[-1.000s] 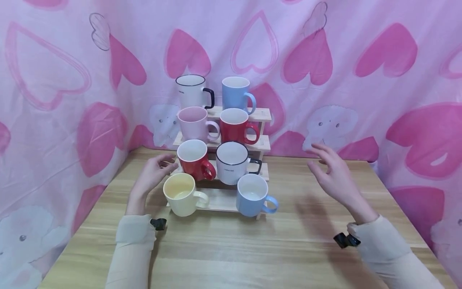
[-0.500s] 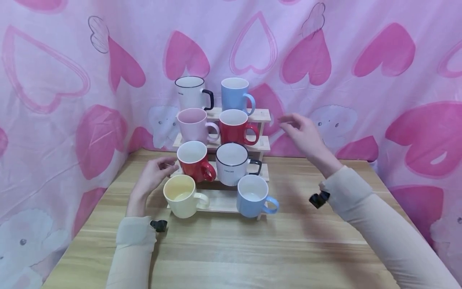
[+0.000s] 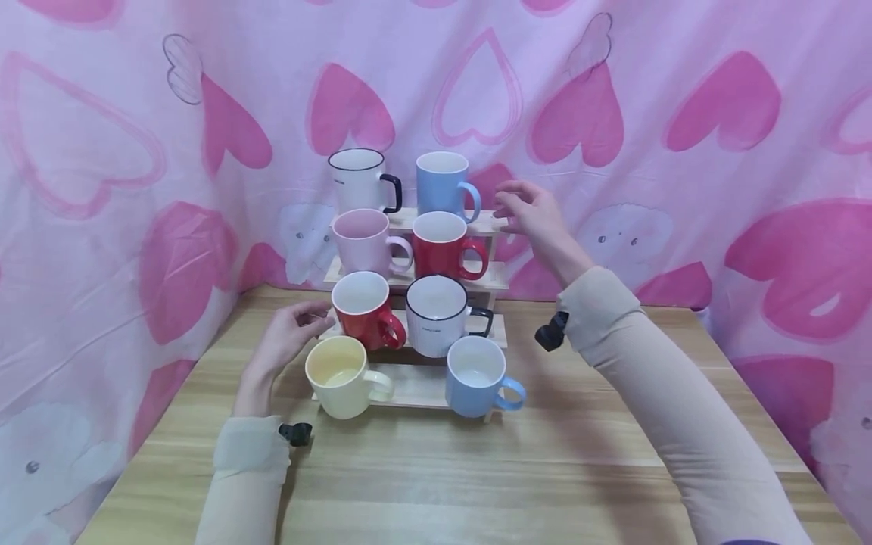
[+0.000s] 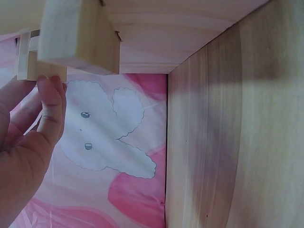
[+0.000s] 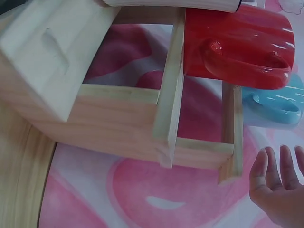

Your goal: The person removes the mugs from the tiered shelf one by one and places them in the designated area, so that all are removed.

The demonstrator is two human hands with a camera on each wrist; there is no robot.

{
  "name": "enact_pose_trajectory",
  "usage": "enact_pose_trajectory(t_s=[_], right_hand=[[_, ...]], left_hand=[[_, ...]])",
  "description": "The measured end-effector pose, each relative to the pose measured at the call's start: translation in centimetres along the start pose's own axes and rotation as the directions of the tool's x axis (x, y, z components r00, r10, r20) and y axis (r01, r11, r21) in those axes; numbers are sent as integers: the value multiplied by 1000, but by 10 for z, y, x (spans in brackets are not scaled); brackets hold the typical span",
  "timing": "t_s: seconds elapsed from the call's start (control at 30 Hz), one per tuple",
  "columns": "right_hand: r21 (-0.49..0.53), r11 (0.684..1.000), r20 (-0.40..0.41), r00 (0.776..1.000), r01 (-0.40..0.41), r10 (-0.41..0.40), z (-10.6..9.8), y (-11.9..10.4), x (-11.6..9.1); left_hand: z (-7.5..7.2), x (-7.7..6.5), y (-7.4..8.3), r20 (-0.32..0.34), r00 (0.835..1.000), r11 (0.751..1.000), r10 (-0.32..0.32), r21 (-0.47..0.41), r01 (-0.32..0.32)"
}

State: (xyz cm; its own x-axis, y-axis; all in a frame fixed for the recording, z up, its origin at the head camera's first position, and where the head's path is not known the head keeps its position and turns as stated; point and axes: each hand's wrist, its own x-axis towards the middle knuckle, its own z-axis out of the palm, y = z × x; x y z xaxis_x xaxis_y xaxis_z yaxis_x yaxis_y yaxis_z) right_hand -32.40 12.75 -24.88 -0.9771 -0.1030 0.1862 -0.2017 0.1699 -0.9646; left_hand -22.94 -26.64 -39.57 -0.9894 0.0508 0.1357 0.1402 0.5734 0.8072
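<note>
A wooden tiered rack (image 3: 417,384) holds mugs in pairs on its steps. My left hand (image 3: 282,338) is at the rack's left side, beside the lower red mug (image 3: 368,322) and behind the yellow mug (image 3: 343,392). In the left wrist view its fingertips (image 4: 47,88) meet a shelf end, with no curl round it visible. On the top step, a blue mug (image 3: 437,189) has its handle toward my right hand (image 3: 534,219). That hand is raised beside the step's right end, fingers loosely extended and holding nothing. In the right wrist view its fingers (image 5: 270,166) are apart from the wood.
The other mugs are a black-rimmed white one (image 3: 357,185) at top left, a pink one (image 3: 361,246), an upper red one (image 3: 436,250), a lower black-rimmed white one (image 3: 436,322) and a front blue one (image 3: 470,386). A pink curtain (image 3: 668,136) hangs behind the wooden table (image 3: 436,484).
My right hand has moved left and up from over the table's right side to beside the top step. The left hand has barely moved, and the mugs stay in place.
</note>
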Motion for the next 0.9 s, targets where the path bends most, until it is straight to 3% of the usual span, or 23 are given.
enact_pose_trajectory(t_s=[0.53,0.9], right_hand=[[-17,999,12,999,-52,52,49,-6,16],[-65,995,-4,997,-82,82,53,-10,16]], left_hand=[[-6,-8,-2,4,1000,1000,-23,22,23],[-9,-10,-4,-8,1000,999,-17,32,17]])
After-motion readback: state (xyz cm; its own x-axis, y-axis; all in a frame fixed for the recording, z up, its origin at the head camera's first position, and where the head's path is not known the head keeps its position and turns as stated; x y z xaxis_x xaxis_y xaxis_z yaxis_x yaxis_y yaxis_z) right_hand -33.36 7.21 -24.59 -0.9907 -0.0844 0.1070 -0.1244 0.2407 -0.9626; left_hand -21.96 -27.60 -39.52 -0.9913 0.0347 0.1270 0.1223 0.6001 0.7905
